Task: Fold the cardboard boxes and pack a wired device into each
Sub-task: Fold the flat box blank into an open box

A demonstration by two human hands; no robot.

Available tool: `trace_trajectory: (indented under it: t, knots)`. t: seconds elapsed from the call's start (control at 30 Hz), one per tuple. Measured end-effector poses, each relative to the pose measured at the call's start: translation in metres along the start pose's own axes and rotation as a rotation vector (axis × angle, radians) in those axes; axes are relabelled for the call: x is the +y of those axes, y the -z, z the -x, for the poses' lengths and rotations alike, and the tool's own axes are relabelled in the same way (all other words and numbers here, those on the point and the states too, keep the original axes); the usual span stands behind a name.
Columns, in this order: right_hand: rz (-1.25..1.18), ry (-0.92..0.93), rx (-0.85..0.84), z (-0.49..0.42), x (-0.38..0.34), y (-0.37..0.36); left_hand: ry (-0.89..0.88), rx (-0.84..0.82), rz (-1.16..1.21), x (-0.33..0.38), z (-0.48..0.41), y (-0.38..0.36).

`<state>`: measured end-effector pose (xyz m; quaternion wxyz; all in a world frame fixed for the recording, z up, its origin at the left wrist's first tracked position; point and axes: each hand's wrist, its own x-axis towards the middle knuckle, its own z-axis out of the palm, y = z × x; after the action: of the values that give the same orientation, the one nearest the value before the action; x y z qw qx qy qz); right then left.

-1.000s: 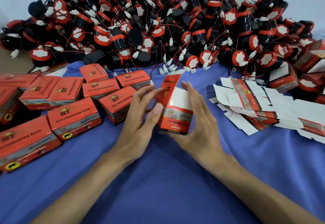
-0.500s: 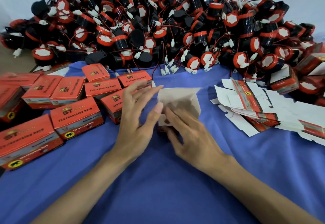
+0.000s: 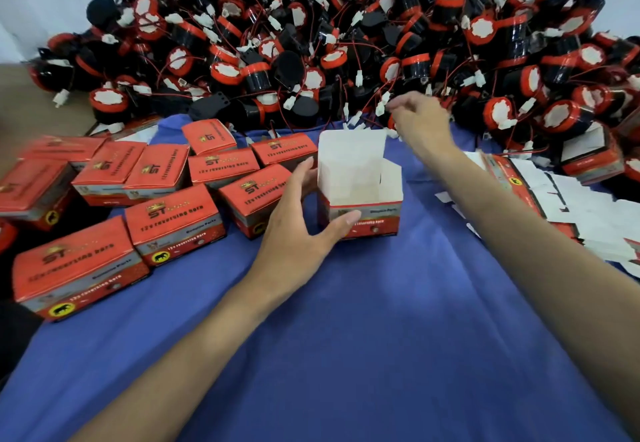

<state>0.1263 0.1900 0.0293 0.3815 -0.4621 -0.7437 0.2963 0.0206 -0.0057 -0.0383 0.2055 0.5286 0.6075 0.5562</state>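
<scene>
At the middle of the blue cloth [image 3: 346,320] an open box [image 3: 363,219] stands upright, its lid flap raised at the back and its white inside showing. The left hand [image 3: 298,233] holds it by the near left corner: the thumb lies across the red front face and the fingers [image 3: 306,171] rest against the left side wall. Beyond the box, the right hand [image 3: 420,119] is at the near edge of the pile of wired devices [image 3: 311,43], black and red cylinders tangled with red wires and white plugs. Its fingers are curled close together among the plugs, but blur hides whether they pinch anything. Rows of closed boxes [image 3: 173,223] sit just left of the open box, and flat unfolded blanks [image 3: 588,213] lie to the right, partly behind the right forearm
</scene>
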Motion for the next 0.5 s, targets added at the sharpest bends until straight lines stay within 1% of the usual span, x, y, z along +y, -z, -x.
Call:
trace_trajectory:
  t: [0.07,0.1,0.17,0.23,0.33,0.43,0.5]
  knots:
    - [0.327,-0.109,-0.196,-0.012,0.016,-0.013,0.007,-0.012,-0.026,-0.001,0.000,0.000]
    - [0.454,-0.104,-0.256,-0.011,0.022,-0.020,0.011,-0.017,-0.033,-0.001,0.000,0.001]
    - [0.506,-0.067,-0.240,-0.005,0.030,-0.031,0.017,-0.019,-0.051,-0.002,-0.001,0.001]
    - [0.528,-0.020,-0.164,-0.001,0.035,-0.037,0.011,-0.007,-0.077,-0.002,-0.001,0.001]
    - [0.652,0.030,-0.094,-0.007,0.037,-0.038,-0.003,0.018,-0.110,-0.003,-0.001,0.000]
    - [0.736,-0.031,-0.149,-0.018,0.039,-0.035,-0.002,0.031,-0.123,-0.004,-0.001,0.000]
    - [0.771,0.003,-0.147,-0.018,0.038,-0.036,-0.003,0.044,-0.132,-0.005,-0.002,0.001]
